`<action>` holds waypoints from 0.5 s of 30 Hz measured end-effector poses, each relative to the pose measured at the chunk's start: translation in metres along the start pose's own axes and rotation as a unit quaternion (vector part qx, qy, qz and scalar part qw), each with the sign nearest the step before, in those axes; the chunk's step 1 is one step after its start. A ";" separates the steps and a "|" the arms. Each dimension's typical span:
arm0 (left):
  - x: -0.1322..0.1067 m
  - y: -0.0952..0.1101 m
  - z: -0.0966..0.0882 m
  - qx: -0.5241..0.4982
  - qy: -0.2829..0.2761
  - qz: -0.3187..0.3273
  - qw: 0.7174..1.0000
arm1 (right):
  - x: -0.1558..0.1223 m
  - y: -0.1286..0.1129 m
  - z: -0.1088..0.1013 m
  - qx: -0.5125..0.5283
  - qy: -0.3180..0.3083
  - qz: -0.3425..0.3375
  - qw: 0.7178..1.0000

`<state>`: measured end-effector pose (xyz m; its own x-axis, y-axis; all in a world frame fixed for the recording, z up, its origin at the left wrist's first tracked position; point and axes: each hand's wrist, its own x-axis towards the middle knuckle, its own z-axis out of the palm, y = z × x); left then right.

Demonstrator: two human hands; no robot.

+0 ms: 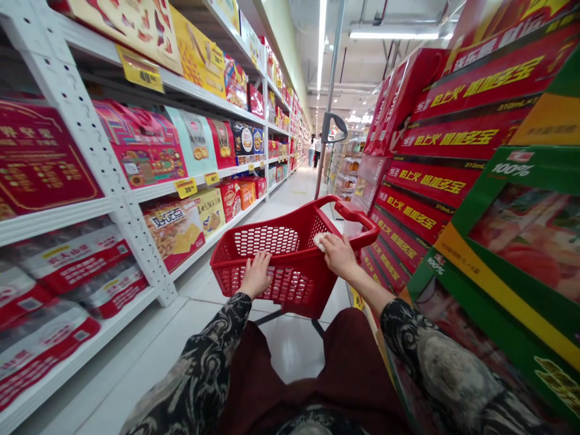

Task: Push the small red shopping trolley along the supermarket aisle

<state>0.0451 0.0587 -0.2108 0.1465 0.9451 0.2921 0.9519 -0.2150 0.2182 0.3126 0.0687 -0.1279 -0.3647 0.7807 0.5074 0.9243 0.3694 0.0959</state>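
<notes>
At twelve o'clock, my left hand (256,275) rests open on the red mesh shopping basket (290,290). My right hand (338,254) clamps a white wad (319,241) against its rim.

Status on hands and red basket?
Left hand resting on near rim of red mesh basket. Right hand on its right rim, with a white wad. Two people far down the aisle.
</notes>
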 end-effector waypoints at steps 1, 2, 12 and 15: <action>-0.005 -0.006 0.000 0.007 0.010 -0.019 1.000 | 0.003 -0.005 0.002 0.001 -0.008 0.003 1.000; -0.010 -0.013 0.000 0.013 0.023 -0.055 0.998 | 0.005 -0.007 0.002 0.001 -0.015 0.008 1.000; -0.027 -0.062 -0.005 -0.108 0.024 -0.309 0.945 | 0.004 0.013 0.007 0.003 -0.001 -0.026 1.000; -0.028 -0.070 -0.006 -0.119 0.007 -0.283 0.952 | 0.001 0.015 0.010 -0.008 0.015 -0.042 0.999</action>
<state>-0.0270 0.0461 -0.2290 -0.3757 0.9236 0.0766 0.7893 0.2755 0.5487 0.3245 0.0800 -0.1347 -0.4378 0.7320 0.5220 0.8922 0.4253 0.1520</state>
